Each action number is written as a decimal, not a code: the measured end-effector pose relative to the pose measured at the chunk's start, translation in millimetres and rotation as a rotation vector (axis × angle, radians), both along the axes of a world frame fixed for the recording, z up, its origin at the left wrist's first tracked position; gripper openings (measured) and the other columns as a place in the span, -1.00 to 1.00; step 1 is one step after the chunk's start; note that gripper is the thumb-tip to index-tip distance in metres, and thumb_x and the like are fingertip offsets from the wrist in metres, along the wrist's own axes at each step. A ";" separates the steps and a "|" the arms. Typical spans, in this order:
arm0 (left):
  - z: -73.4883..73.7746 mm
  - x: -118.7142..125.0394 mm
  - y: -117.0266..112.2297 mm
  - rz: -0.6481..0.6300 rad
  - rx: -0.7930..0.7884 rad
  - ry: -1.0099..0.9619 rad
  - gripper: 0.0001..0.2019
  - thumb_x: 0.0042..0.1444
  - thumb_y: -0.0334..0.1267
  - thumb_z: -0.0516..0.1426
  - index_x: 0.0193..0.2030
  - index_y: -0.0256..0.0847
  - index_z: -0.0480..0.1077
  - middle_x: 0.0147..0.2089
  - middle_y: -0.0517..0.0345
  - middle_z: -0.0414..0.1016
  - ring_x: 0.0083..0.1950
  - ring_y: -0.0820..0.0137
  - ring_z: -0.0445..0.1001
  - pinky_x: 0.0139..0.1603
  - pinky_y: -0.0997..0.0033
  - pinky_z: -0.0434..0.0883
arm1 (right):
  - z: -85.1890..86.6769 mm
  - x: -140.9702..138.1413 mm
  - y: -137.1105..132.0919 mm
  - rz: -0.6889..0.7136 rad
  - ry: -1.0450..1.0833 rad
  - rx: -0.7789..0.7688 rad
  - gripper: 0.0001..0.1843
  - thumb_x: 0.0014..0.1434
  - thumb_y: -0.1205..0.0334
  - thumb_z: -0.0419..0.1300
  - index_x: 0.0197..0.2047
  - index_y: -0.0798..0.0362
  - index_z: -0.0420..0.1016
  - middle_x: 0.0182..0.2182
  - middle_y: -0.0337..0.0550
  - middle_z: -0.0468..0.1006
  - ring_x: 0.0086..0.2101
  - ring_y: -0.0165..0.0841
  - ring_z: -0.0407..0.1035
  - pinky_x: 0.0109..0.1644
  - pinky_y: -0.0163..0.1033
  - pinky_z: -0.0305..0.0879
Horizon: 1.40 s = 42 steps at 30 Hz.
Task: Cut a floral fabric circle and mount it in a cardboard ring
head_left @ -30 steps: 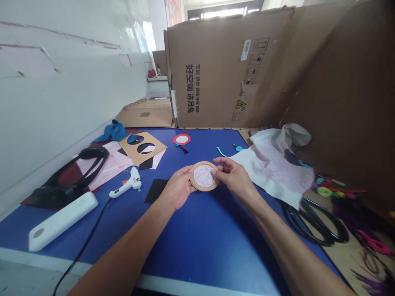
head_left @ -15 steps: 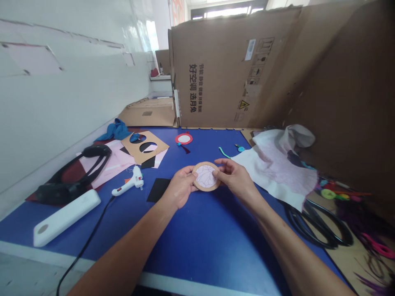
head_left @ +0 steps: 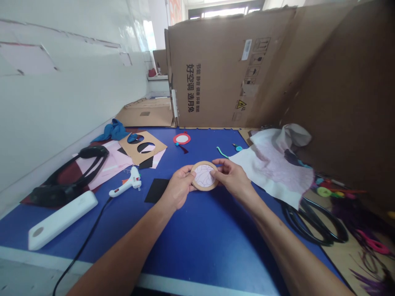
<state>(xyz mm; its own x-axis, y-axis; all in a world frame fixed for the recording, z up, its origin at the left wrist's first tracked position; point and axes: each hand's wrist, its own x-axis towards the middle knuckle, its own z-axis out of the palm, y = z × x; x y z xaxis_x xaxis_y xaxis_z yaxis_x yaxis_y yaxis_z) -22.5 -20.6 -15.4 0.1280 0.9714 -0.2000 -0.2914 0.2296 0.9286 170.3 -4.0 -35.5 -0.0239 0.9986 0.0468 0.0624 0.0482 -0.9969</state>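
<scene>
Item: disc (head_left: 203, 176), a cardboard rim with a pink patterned paper centre, held just above the table (head_left: 197, 242); the left hand (head_left: 177, 190) pinches its left edge and the right hand (head_left: 234, 179) its right edge, fingers closed on it. Handling, as judged: light and thin, with a stiff rim that could crease and a centre that could tear, so grip the rim only. Surroundings: glue gun (head_left: 128, 185) and black square (head_left: 156, 190) to the left, cloth (head_left: 274, 166) just right, red ring (head_left: 182, 139) beyond; none blocks the hands.

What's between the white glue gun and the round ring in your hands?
A flat black sheet lies on the blue table between glue gun and ring, beside the left hand; the head view shows it.
</scene>
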 end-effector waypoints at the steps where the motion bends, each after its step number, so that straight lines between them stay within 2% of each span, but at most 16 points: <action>1: -0.5 -0.1 -0.2 -0.001 0.004 0.007 -0.84 0.32 -0.41 0.18 -0.02 -0.29 0.55 -0.08 -0.17 0.70 -0.16 0.21 0.69 -0.16 0.22 0.62 | 0.0 0.2 0.1 -0.002 -0.006 0.002 -0.51 0.09 0.09 0.40 0.07 0.02 0.52 -0.39 -0.28 0.58 -0.49 -0.36 0.43 -0.45 -0.27 0.36; 10: -2.1 0.5 -1.8 -0.042 0.034 0.019 -0.84 0.26 -0.33 0.24 -0.04 -0.27 0.55 -0.12 -0.11 0.70 -0.21 0.25 0.66 -0.20 0.27 0.59 | 1.5 -2.4 -2.0 0.036 -0.093 0.037 -0.49 0.08 0.08 0.42 0.09 0.02 0.54 -0.36 -0.22 0.65 -0.41 -0.28 0.49 -0.35 -0.22 0.40; 17: -9.7 0.2 -3.2 -0.066 0.005 -0.019 -0.62 0.04 -0.30 0.42 0.01 -0.26 0.53 -0.16 -0.03 0.70 -0.23 0.29 0.66 -0.19 0.31 0.57 | -1.9 -3.1 -2.1 -0.016 -0.154 0.059 -0.52 0.11 0.02 0.40 0.06 0.03 0.58 -0.39 -0.23 0.62 -0.44 -0.29 0.45 -0.37 -0.22 0.37; 20: -13.9 -0.5 -1.3 -0.051 -0.011 0.002 -0.61 0.01 -0.28 0.44 -0.02 -0.26 0.53 -0.21 -0.03 0.69 -0.29 0.29 0.65 -0.25 0.35 0.54 | -4.4 -3.9 -1.3 0.011 -0.151 0.063 -0.54 0.13 0.01 0.40 0.05 0.02 0.59 -0.38 -0.22 0.64 -0.43 -0.29 0.47 -0.35 -0.22 0.40; 28: -13.7 0.0 0.0 0.029 0.018 0.001 -0.72 0.05 -0.31 0.39 -0.09 -0.25 0.54 -0.23 0.00 0.68 -0.31 0.31 0.62 -0.30 0.39 0.51 | 2.5 -3.4 -4.8 0.034 -0.193 0.055 -0.59 0.14 0.01 0.39 0.01 0.01 0.60 -0.41 -0.24 0.63 -0.45 -0.30 0.46 -0.40 -0.26 0.37; 34: -8.3 -1.1 0.5 0.050 0.000 -0.042 -0.78 0.10 -0.39 0.34 -0.09 -0.26 0.54 -0.16 -0.06 0.70 -0.22 0.26 0.66 -0.18 0.29 0.57 | 10.5 -2.5 -8.2 -0.001 -0.227 0.014 -0.61 0.17 -0.08 0.37 -0.06 0.02 0.60 -0.45 -0.23 0.62 -0.52 -0.32 0.45 -0.48 -0.27 0.36; 37: -6.6 -1.9 2.0 0.082 -0.025 -0.070 -0.80 0.14 -0.45 0.30 -0.09 -0.26 0.54 -0.11 -0.09 0.70 -0.18 0.24 0.67 -0.15 0.27 0.58 | 14.4 -0.9 -8.9 -0.043 -0.256 -0.028 -0.65 0.18 -0.10 0.36 -0.18 0.02 0.58 -0.51 -0.24 0.59 -0.55 -0.34 0.44 -0.51 -0.30 0.35; 42: -5.5 -1.6 2.7 0.094 -0.097 -0.108 -0.84 0.18 -0.52 0.24 -0.12 -0.28 0.52 -0.13 -0.10 0.69 -0.21 0.25 0.67 -0.14 0.22 0.60 | 19.8 -0.3 -9.8 -0.066 -0.193 -0.078 -0.67 0.08 -0.06 0.40 -0.38 0.03 0.52 -0.61 -0.30 0.47 -0.62 -0.42 0.32 -0.60 -0.36 0.19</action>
